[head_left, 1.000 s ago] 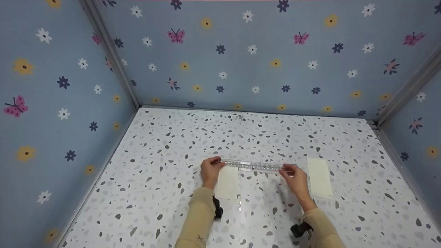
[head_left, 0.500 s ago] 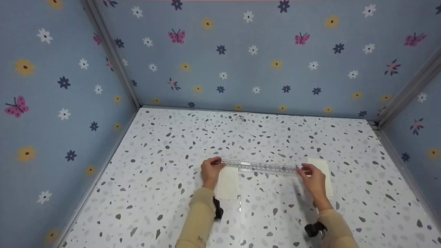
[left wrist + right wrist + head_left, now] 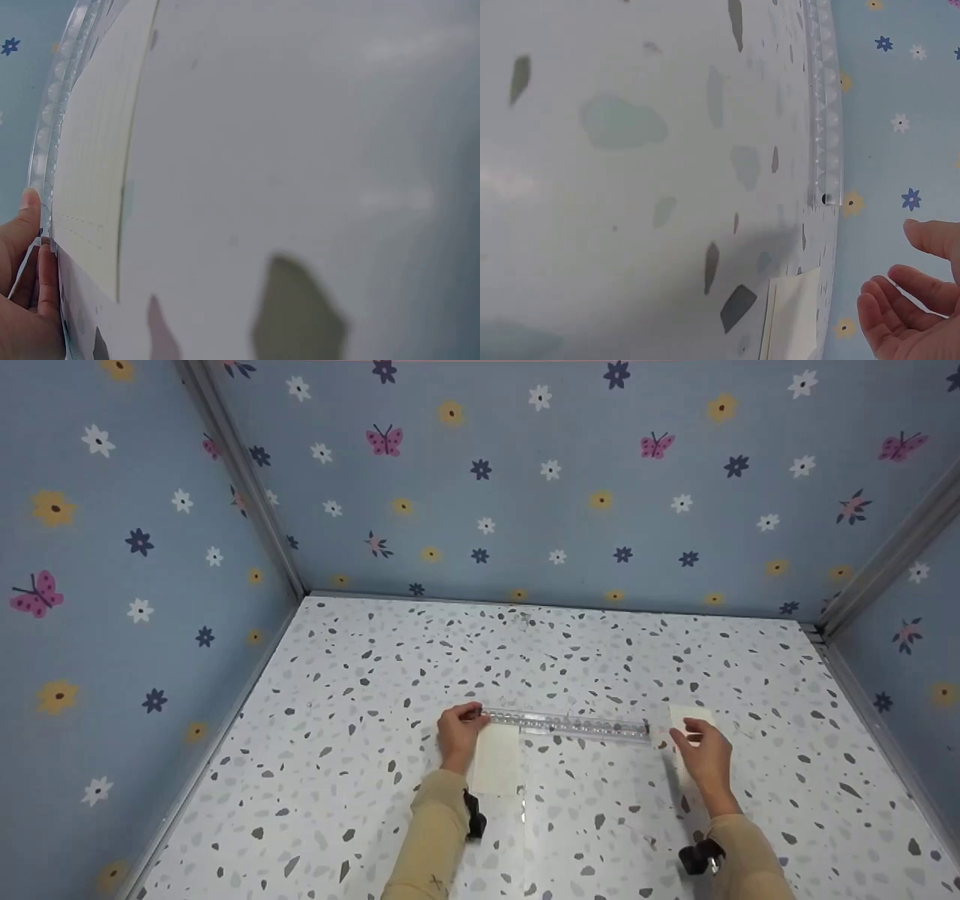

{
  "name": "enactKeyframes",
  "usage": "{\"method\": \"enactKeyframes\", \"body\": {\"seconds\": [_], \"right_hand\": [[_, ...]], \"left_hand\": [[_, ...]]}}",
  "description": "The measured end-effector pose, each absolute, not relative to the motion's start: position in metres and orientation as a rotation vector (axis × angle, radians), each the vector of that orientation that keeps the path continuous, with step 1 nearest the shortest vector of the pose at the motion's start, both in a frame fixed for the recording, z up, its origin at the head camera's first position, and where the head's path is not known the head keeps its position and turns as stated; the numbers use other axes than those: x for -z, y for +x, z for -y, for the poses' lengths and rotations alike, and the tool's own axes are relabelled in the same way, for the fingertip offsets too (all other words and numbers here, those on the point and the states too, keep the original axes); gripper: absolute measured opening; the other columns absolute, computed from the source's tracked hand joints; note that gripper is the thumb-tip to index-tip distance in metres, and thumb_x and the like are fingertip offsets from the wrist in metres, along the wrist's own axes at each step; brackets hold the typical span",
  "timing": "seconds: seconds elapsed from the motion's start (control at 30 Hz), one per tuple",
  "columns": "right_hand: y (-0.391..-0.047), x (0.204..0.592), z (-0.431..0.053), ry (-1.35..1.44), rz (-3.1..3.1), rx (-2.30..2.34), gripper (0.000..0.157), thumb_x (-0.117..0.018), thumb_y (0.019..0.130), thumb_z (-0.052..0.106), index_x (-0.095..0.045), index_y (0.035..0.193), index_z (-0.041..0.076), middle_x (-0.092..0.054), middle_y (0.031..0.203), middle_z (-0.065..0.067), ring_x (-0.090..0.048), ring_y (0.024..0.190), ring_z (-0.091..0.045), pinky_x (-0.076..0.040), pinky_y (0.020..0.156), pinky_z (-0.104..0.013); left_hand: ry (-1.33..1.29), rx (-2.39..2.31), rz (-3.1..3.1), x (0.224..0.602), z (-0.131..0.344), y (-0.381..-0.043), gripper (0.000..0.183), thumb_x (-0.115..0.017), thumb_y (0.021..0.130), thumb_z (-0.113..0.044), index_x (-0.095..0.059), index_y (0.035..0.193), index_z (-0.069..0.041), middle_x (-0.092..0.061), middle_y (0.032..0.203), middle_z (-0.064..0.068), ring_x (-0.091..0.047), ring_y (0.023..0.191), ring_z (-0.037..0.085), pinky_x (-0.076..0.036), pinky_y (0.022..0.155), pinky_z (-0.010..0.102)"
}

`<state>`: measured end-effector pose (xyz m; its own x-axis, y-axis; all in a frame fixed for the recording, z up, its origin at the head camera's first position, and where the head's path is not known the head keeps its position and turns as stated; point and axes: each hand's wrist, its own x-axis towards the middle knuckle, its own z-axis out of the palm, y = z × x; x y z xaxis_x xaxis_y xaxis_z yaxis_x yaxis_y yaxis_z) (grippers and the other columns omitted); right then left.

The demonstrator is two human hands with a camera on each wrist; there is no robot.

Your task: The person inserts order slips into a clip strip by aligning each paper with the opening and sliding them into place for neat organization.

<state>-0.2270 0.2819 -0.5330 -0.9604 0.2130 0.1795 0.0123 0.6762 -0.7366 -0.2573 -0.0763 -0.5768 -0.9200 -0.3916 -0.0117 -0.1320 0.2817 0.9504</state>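
Observation:
A long, narrow clear plastic strip point(image 3: 570, 725) with rows of round, bead-like shapes lies crosswise on the speckled table. In the left wrist view my left hand point(image 3: 30, 281) pinches one end of the strip point(image 3: 52, 105) between thumb and fingers. The head view has the same left hand point(image 3: 459, 735) at the strip's left end. My right hand point(image 3: 706, 754) is a little way off the right end, touching nothing there. Its fingers look relaxed and hold nothing in the right wrist view, where a small dark dot point(image 3: 825, 199) marks the strip's end.
A cream paper pad point(image 3: 496, 761) lies beside the left hand, just in front of the strip. Another cream paper pad point(image 3: 688, 712) is partly covered by the right hand. Blue flowered panels point(image 3: 525, 495) wall the table point(image 3: 375, 660) at the back and sides.
My right hand has slid rightward along the strip, let go of it, and moved past its right end over the right pad. The left hand has stayed put.

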Motion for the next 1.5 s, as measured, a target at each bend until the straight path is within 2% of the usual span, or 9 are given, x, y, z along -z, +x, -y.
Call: {"method": "enactKeyframes", "body": {"seconds": [0.43,0.7,1.03,1.33,1.5], "right_hand": [[-0.231,0.540,-0.305,-0.351,2.691,-1.170,0.042,-0.058,0.084,0.009,-0.046,0.116,-0.014,-0.046,0.112,-0.032,-0.045,0.102,-0.042,-0.037,0.084,-0.048],[-0.235,0.544,-0.316,-0.459,2.746,-1.089,0.050,-0.061,0.082,0.011,-0.041,0.118,-0.017,-0.043,0.111,-0.034,-0.041,0.103,-0.044,-0.034,0.086,-0.050],[-0.239,0.545,-0.326,-0.606,2.836,-1.136,0.060,-0.063,0.080,0.018,-0.037,0.118,-0.020,-0.040,0.115,-0.035,-0.038,0.107,-0.045,-0.031,0.090,-0.050],[-0.241,0.549,-0.332,-0.648,2.846,-1.178,0.068,-0.066,0.078,0.028,-0.037,0.117,-0.021,-0.043,0.113,-0.036,-0.043,0.103,-0.045,-0.035,0.087,-0.049],[-0.242,0.550,-0.333,-0.715,2.870,-1.213,0.074,-0.067,0.077,0.033,-0.035,0.119,-0.019,-0.041,0.115,-0.035,-0.041,0.105,-0.045,-0.034,0.090,-0.049]], "left_hand": [[0.512,1.691,2.350,0.579,0.077,-0.258,0.025,-0.075,0.069,-0.008,-0.069,0.093,-0.007,-0.064,0.084,0.003,-0.058,0.078,0.015,-0.045,0.071,0.030],[0.486,1.682,2.342,0.575,0.077,-0.256,0.024,-0.074,0.070,-0.008,-0.068,0.093,-0.005,-0.064,0.083,0.005,-0.058,0.077,0.016,-0.045,0.069,0.031],[0.486,1.663,2.346,0.576,0.077,-0.257,0.024,-0.074,0.070,-0.008,-0.069,0.093,-0.005,-0.064,0.082,0.005,-0.057,0.076,0.016,-0.045,0.069,0.031],[0.504,1.650,2.359,0.578,0.077,-0.259,0.025,-0.075,0.069,-0.010,-0.069,0.092,-0.008,-0.064,0.081,0.003,-0.058,0.076,0.015,-0.044,0.069,0.031],[0.522,1.641,2.370,0.579,0.077,-0.259,0.025,-0.076,0.068,-0.010,-0.069,0.092,-0.008,-0.064,0.081,0.002,-0.058,0.076,0.014,-0.044,0.069,0.031]]}}
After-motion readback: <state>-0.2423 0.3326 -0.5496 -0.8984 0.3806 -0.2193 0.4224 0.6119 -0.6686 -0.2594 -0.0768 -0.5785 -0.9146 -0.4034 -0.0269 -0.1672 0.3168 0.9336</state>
